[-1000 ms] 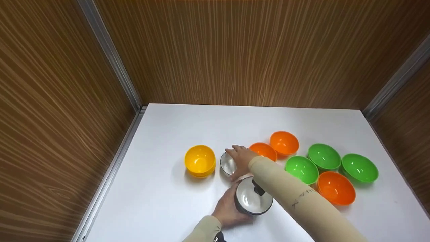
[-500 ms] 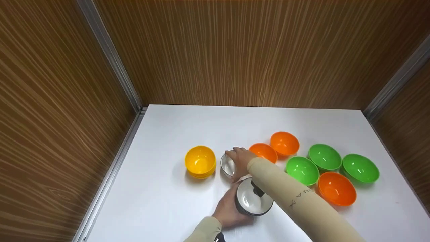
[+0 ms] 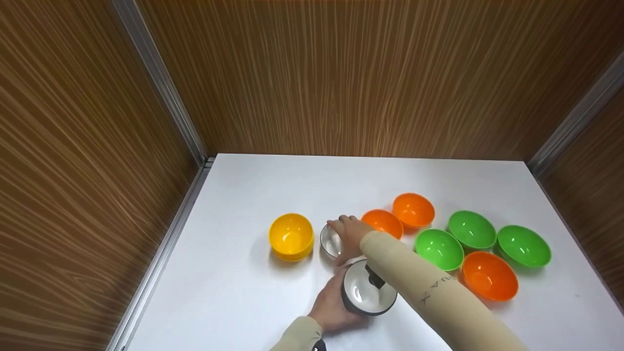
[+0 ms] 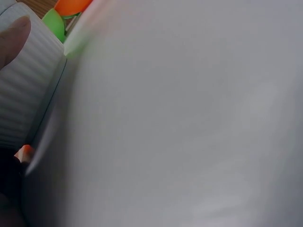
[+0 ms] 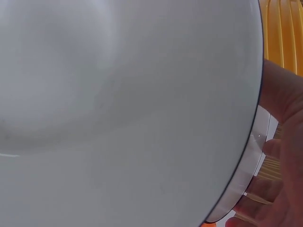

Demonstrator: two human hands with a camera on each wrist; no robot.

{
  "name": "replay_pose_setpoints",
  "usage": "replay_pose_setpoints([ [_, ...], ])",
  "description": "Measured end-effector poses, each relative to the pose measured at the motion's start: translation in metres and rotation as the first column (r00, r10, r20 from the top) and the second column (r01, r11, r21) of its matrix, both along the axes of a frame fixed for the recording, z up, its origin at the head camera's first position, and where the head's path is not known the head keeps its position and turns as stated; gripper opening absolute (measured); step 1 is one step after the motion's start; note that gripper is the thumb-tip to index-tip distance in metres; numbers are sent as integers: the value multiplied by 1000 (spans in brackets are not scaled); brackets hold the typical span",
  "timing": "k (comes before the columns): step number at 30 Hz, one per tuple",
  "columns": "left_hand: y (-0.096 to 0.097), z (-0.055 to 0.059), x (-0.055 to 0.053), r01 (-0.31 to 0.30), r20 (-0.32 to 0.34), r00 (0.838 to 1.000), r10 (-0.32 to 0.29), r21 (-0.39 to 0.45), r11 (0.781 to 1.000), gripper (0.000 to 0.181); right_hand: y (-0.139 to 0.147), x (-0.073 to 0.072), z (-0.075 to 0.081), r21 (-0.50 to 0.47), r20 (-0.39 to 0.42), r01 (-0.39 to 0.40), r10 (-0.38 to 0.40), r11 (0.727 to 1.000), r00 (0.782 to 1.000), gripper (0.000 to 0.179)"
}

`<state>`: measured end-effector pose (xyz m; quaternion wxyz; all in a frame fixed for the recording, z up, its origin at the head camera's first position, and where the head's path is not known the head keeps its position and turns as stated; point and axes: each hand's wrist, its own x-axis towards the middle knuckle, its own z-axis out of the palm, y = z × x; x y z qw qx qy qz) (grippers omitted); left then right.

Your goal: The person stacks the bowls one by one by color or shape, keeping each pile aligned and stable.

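Observation:
My left hand (image 3: 334,304) holds nested white bowls (image 3: 373,295) with dark rims from their left side, close to the front of the table. In the left wrist view, a thumb (image 4: 16,40) lies against their ribbed outer wall. Just beyond, my right hand (image 3: 352,236) reaches down over another white bowl (image 3: 330,242) and grips it at the rim, covering its right half. The right forearm passes above the nested bowls. In the right wrist view, the white inside of a bowl (image 5: 142,118) fills most of the picture, with fingers (image 5: 258,203) at the right.
Left of the hands stands a stack of yellow bowls (image 3: 291,236). Orange bowls (image 3: 413,210) and green bowls (image 3: 472,229) are spread to the right, several close together, on a white table (image 3: 214,273). Wood-patterned panels (image 3: 360,73) enclose the back and sides.
The head view has tilted slightly, so everything sits a little lower. Both hands and all the bowls keep nearly the same places.

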<state>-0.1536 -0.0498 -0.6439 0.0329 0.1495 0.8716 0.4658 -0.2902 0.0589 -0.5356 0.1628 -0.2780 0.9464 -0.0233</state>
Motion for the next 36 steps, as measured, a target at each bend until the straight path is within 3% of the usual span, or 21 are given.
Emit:
replay_pose_setpoints([
  [8, -2, -1, 1, 19, -19, 1000, -19, 7, 1000, 118, -1, -1, -1, -44, -15, 5, -6, 999, 1000, 110],
  [14, -3, -1, 0, 29, -23, 999, -29, 9, 1000, 118, 2, -3, 4, -135, -54, -47, 40, 990, 998, 107],
  [26, -2, -4, -2, 16, -41, 999, -15, 22, 1000, 118, 22, 0, 45, -200, -60, -56, 45, 978, 997, 113],
  [36, -5, -5, -6, -8, -18, 1000, 8, 22, 1000, 120, 40, 3, 72, -283, -152, -143, 103, 948, 983, 116],
])
